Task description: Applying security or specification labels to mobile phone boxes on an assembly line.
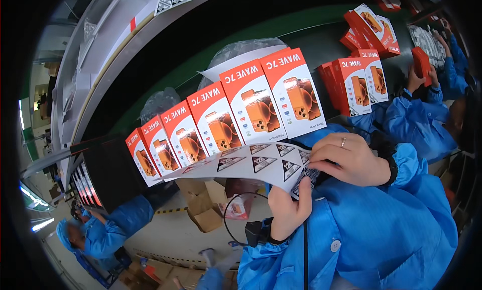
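A curved white sheet of black-and-white triangular stickers (240, 163) stretches to the left from my hands, in front of the boxes. My left hand (289, 209) grips its near right end between thumb and fingers. My right hand (346, 158), with a ring on one finger, pinches at the sheet's right edge; whether a sticker is lifted there I cannot make out. Just beyond the sheet stands a row of several orange-and-white phone boxes (257, 106), side by side, with a phone pictured on each front. The sheet hides the lower parts of some boxes.
More phone boxes (357, 84) stand and lie stacked at the right on the dark green work surface (314, 23). Co-workers in blue sit at far right, one holding a red box (422, 66). Clear plastic bags (246, 47) lie behind the row. An open carton (205, 209) is below.
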Demonstrator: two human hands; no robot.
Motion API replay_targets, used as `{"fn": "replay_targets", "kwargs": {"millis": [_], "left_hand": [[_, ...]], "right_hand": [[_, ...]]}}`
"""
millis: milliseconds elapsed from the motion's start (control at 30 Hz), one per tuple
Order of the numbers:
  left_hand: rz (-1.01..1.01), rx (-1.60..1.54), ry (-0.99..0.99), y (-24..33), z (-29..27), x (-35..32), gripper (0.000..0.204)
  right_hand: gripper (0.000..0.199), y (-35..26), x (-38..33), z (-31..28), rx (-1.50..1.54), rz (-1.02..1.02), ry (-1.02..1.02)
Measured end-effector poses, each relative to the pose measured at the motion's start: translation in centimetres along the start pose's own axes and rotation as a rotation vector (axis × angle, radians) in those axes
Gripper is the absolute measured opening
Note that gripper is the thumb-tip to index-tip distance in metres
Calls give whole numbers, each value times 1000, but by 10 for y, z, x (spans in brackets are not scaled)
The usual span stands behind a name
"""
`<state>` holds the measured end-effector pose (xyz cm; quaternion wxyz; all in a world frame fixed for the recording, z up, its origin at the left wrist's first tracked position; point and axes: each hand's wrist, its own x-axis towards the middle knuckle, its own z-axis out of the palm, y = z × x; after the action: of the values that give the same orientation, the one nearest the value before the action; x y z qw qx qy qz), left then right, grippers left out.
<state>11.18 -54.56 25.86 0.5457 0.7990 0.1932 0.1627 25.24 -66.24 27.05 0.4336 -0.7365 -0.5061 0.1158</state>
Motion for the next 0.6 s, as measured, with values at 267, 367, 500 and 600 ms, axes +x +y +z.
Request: {"fn": "replay_targets", "kwargs": {"millis": [267, 367, 500, 600], "left_hand": [[-271, -288, 542, -30, -15, -5, 29], [-319, -371, 613, -31, -25, -10, 34], [-344, -391, 638, -29, -30, -12, 35], [-350, -494, 640, -30, -26, -11, 36]], "right_hand": [[9, 41, 30, 2, 238, 271, -305], [9, 75, 40, 13, 172, 313, -370], [13, 75, 51, 18, 102, 376, -515], [14, 76, 51, 21, 63, 354, -516]]}}
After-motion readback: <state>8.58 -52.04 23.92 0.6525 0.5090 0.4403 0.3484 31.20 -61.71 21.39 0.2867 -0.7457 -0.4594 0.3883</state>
